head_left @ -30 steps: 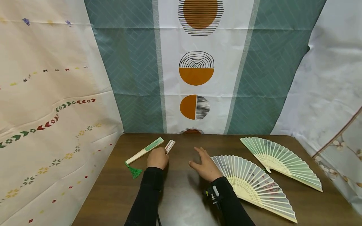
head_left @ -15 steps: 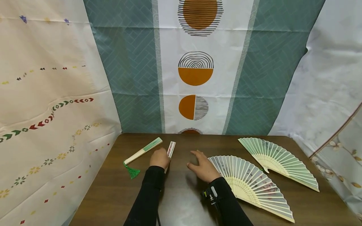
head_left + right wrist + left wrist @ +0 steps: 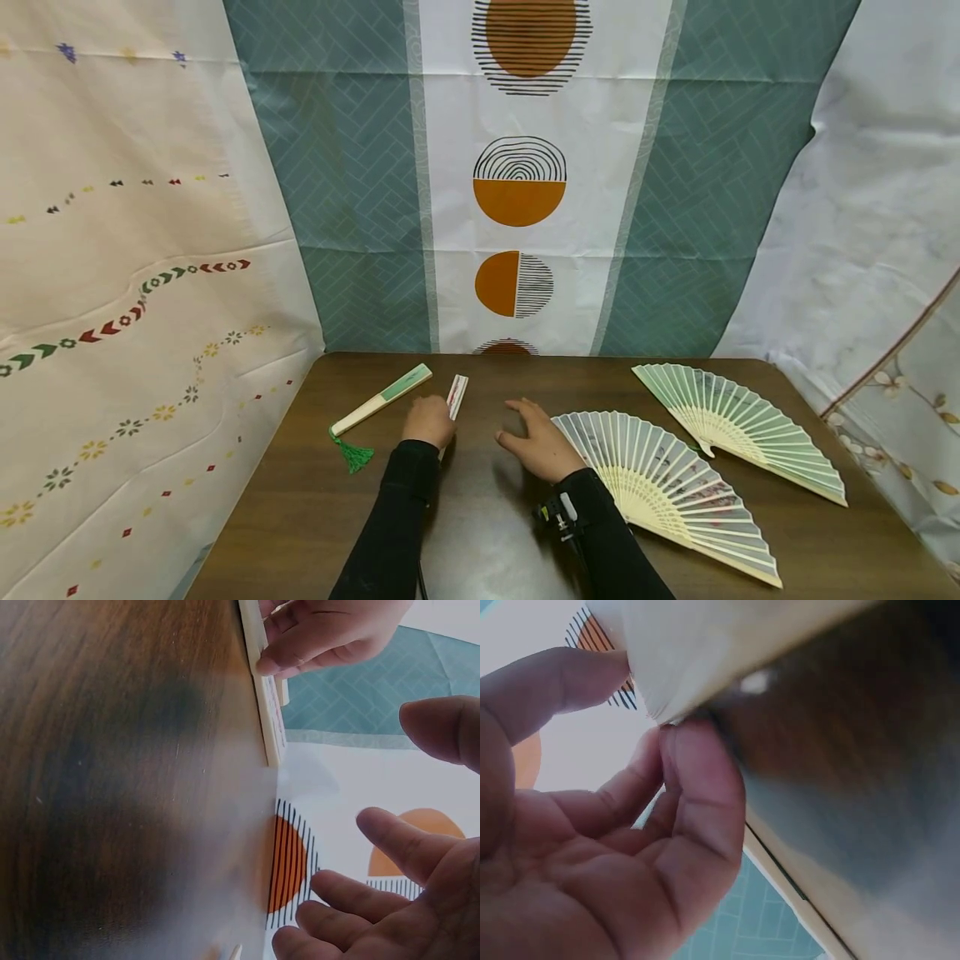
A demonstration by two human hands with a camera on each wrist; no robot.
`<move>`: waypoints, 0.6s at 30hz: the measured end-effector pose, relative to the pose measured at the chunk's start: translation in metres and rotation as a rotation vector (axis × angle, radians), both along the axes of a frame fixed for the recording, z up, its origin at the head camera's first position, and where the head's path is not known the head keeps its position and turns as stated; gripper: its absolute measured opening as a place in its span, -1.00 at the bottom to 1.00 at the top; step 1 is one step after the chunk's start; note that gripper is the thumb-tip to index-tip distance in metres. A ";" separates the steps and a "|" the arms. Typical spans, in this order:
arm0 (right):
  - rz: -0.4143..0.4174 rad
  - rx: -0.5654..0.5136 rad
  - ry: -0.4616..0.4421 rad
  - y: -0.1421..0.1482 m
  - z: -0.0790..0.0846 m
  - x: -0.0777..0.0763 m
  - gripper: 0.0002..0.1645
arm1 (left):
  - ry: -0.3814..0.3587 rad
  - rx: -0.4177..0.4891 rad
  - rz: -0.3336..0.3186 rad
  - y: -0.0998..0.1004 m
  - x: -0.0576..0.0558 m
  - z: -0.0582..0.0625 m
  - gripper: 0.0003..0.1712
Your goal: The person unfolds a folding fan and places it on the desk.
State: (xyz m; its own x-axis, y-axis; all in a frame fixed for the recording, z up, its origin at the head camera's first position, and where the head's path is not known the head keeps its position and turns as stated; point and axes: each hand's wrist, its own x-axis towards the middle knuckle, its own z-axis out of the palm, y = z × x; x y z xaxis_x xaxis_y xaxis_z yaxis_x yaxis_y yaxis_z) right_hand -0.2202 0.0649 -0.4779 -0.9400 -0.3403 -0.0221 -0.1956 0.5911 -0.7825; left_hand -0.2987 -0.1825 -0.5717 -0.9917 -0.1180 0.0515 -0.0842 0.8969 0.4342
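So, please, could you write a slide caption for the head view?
Left hand gripping a closed folding fan, right hand empty beside an unfolded white patterned fan.

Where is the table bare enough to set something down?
Bare table shows between left sleeve and right sleeve, in front of the green tassel, and along the back between folded white fan and open green fan. Crowded: right side, around the open white fan, and back left, around left hand and folded green fan.
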 end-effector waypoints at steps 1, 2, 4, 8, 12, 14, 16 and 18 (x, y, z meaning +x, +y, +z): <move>-0.002 0.001 0.003 0.000 0.000 0.000 -0.22 | 0.004 0.005 -0.006 0.001 -0.001 0.000 -0.80; -0.003 0.001 0.003 0.000 0.000 0.000 -0.23 | 0.002 0.014 -0.006 0.001 -0.001 0.000 -0.76; -0.005 0.001 0.003 0.000 0.000 0.000 -0.23 | 0.002 0.033 -0.012 0.002 -0.003 -0.001 -0.72; -0.008 -0.002 0.004 0.000 0.001 -0.001 -0.24 | 0.009 0.057 -0.049 -0.001 -0.006 -0.004 -0.88; -0.013 -0.016 0.016 -0.001 0.001 -0.001 -0.26 | 0.022 0.136 -0.093 -0.005 -0.004 -0.001 -0.91; -0.027 -0.032 0.020 -0.001 0.001 -0.001 -0.27 | 0.038 0.203 -0.119 -0.004 -0.001 0.004 -0.89; -0.049 -0.060 0.019 -0.002 0.003 -0.002 -0.26 | 0.032 0.291 -0.132 0.003 0.013 0.029 -0.81; -0.078 -0.105 0.016 -0.002 0.006 -0.002 -0.25 | 0.014 0.443 -0.169 0.011 0.028 0.058 -0.76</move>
State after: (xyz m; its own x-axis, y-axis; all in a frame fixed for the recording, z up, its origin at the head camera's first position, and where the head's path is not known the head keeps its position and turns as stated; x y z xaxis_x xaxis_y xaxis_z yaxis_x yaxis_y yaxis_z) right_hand -0.2226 0.0630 -0.4721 -0.9638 -0.2654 0.0249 -0.1649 0.5202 -0.8380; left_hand -0.2708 -0.1712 -0.5139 -0.9985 0.0311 0.0457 0.0551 0.6256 0.7782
